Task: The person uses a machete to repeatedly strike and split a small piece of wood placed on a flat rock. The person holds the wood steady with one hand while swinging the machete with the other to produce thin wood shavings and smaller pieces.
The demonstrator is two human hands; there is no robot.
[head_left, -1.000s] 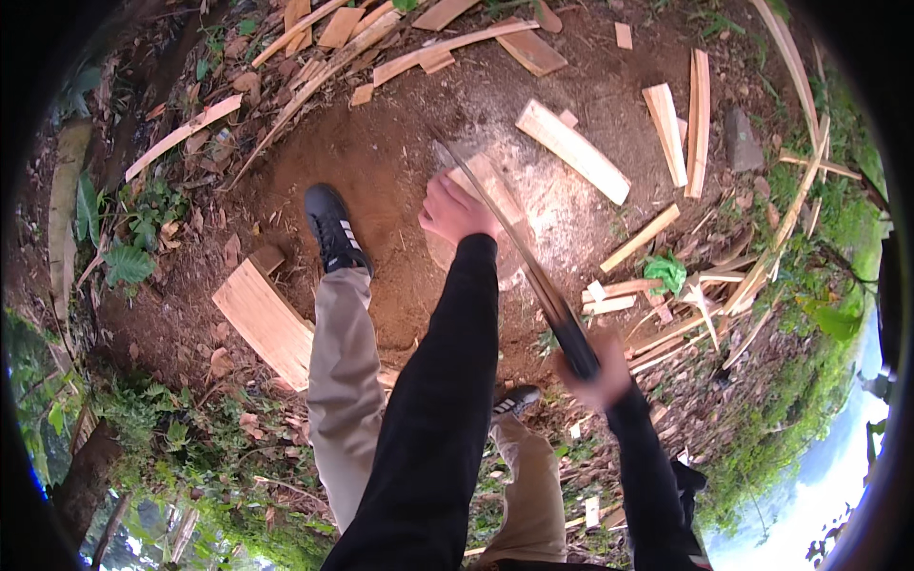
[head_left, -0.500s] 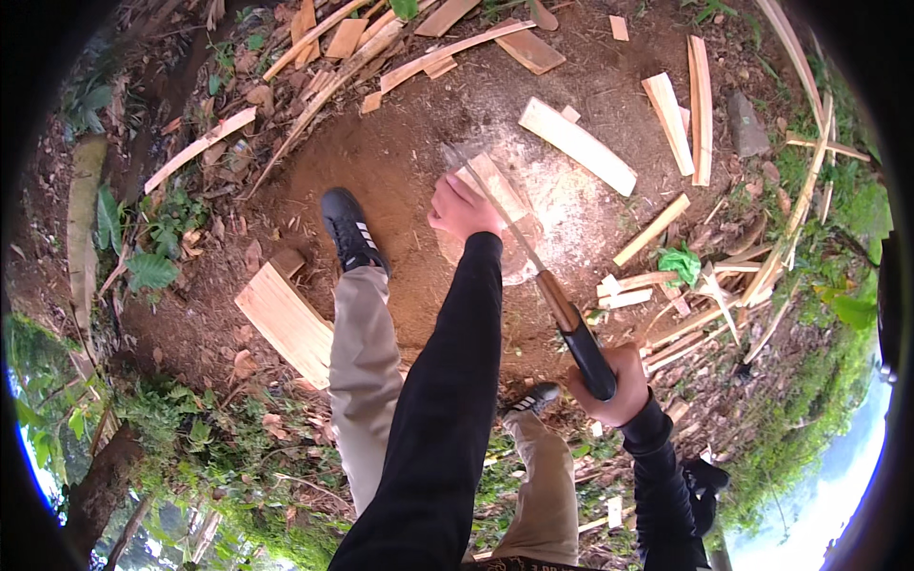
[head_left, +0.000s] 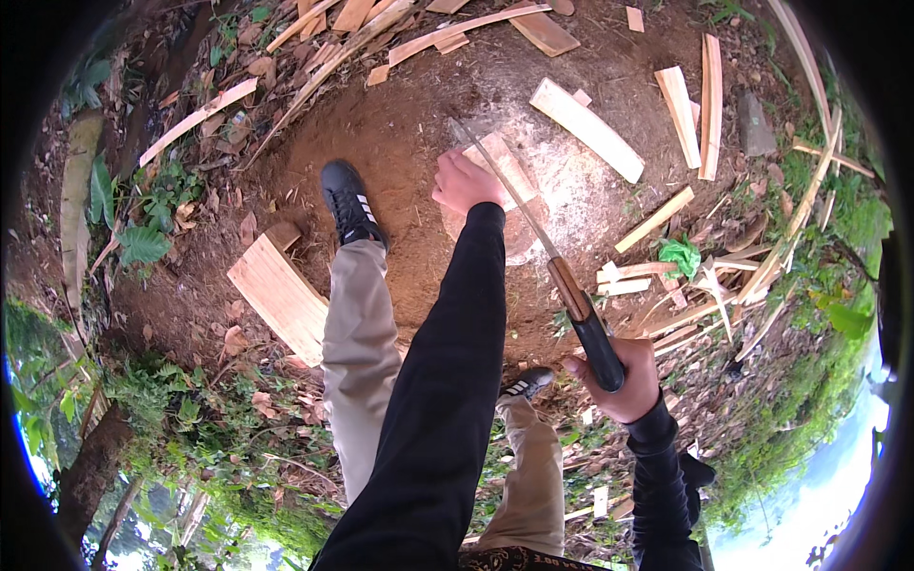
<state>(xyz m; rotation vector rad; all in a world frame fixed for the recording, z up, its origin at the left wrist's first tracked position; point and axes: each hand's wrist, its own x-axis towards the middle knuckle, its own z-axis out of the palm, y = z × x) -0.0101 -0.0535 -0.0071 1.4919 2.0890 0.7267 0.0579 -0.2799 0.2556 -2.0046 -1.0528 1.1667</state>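
Note:
A machete [head_left: 519, 205] with a long thin blade and a brown-and-black handle is in my right hand [head_left: 624, 381]. The fingers wrap round the dark end of its handle, with the thumb stretched out along the side. Its blade slants up and left across a short wooden board [head_left: 509, 171], and whether the edge touches the wood I cannot tell. My left hand [head_left: 466, 181] is closed at the board's left edge, close beside the blade; its fingertips are partly hidden. Under the board is a round chopping block [head_left: 526, 243], partly covered by my left arm.
A pale plank [head_left: 588, 130] lies right of the block. Farther right are split strips [head_left: 703, 109], a grey stone [head_left: 757, 124] and a green plastic bag [head_left: 680, 257] among sticks. A wide board [head_left: 281, 300] rests beside my left shoe [head_left: 350, 202]. Leaf litter and plants border the dirt.
My right hand has shifted slightly right in the picture with the machete, and its thumb now sticks out more. My left hand stays at the board. The whole view has moved a little.

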